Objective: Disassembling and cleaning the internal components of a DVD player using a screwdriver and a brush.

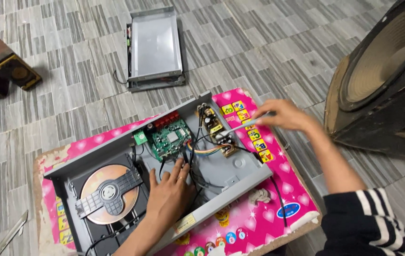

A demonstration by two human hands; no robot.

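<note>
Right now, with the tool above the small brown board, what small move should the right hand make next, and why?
Probably lower the tool's tip onto the brown circuit board. The right hand holds the slim tool just above that board, while the left hand lies flat inside the open grey chassis, steadying it.

Soft even daylight, faint shadows, slight motion blur.

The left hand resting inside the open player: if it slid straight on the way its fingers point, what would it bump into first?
Probably the bundle of wires just past the left hand's fingertips, then the green circuit board. Depth is hard to judge from above.
</note>
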